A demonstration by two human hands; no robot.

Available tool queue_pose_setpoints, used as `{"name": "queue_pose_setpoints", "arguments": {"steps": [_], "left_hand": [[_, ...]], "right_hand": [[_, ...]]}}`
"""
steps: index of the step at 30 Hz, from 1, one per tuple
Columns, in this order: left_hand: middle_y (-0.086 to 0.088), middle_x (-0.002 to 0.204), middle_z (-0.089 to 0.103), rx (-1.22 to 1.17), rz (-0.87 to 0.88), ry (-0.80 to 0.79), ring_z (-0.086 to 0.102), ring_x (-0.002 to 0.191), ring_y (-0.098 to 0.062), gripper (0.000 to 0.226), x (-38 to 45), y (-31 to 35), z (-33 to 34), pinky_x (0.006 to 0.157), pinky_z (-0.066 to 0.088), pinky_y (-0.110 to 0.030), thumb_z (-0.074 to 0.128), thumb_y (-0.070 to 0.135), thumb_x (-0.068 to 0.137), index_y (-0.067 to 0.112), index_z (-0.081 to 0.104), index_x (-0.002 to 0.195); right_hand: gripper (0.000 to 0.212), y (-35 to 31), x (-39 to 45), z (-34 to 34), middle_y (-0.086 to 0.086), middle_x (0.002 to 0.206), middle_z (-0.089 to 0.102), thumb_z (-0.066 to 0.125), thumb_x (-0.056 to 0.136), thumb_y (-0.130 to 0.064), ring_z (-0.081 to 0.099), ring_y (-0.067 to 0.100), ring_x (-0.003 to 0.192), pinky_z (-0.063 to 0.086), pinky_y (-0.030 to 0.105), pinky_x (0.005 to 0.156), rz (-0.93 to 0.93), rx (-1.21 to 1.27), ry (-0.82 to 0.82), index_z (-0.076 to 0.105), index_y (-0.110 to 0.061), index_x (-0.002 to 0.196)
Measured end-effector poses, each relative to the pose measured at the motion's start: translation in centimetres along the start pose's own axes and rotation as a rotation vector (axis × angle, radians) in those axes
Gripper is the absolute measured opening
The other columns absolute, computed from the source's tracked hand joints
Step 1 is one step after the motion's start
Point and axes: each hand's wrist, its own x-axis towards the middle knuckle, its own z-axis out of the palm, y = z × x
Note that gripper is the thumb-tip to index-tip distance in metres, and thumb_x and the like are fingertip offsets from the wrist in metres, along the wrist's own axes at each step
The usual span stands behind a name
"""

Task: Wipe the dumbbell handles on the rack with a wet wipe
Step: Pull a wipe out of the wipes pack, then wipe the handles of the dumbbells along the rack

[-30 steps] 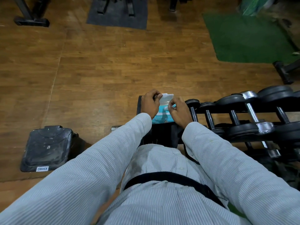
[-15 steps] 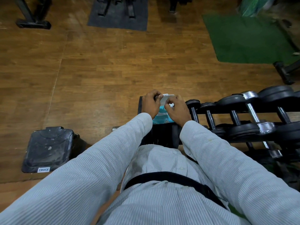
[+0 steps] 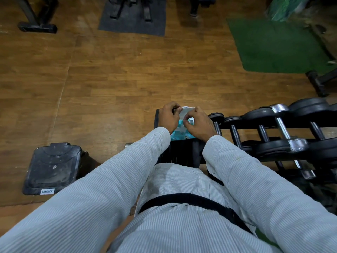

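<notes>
A teal wet-wipe pack with a white flip lid rests on the left end of the black dumbbell rack. My left hand grips the lid at its left edge. My right hand lies over the pack's opening, thumb and fingers pinched at something pale there; whether it is a wipe I cannot tell. Black dumbbells and a chrome one lie in a row on the rack to the right of my hands, their handles pointing towards me.
A black square block labelled CHOICE sits on the wooden floor to the left. A green mat lies far right, a grey mat with machine feet at the top. A black stand foot is top left.
The white lid has been tipped further up and back by my left hand. My right hand's fingers have shifted over the pack's opening. Both arms stay in place.
</notes>
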Motion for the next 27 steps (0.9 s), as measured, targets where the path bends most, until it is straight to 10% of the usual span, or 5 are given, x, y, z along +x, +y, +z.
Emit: {"name": "queue_pose_setpoints", "arguments": {"steps": [6,18,27], "left_hand": [[0.004,0.078,0.07,0.012,0.003,0.007,0.061,0.071,-0.009,0.011,-0.1,0.1,0.1,0.063,0.043,-0.017,0.067,0.016,0.096,0.016,0.071,0.086],[0.013,0.082,0.072,0.056,-0.008,0.011,0.069,0.081,-0.011,0.008,0.0,-0.4,-0.2,0.074,0.059,-0.033,0.066,0.031,0.093,0.029,0.07,0.086],[0.007,0.088,0.075,0.075,0.021,0.016,0.067,0.084,-0.007,0.016,-1.5,1.1,-0.1,0.067,0.044,-0.01,0.068,0.03,0.093,0.017,0.075,0.088]], "right_hand": [[0.014,1.1,-0.8,-0.6,-0.009,0.106,0.048,0.067,0.076,-0.033,0.058,0.017,0.087,0.049,0.032,0.063,-0.148,-0.169,-0.026,0.071,-0.033,0.089],[0.009,-0.7,1.4,-2.7,0.011,0.084,0.066,0.059,0.085,-0.008,0.066,0.026,0.078,0.056,0.036,0.067,0.762,1.331,0.325,0.063,-0.005,0.092],[0.014,0.4,0.9,-3.0,0.005,0.083,0.075,0.071,0.088,-0.016,0.068,0.017,0.063,0.053,0.026,0.06,0.864,1.403,0.364,0.066,-0.011,0.1]]}}
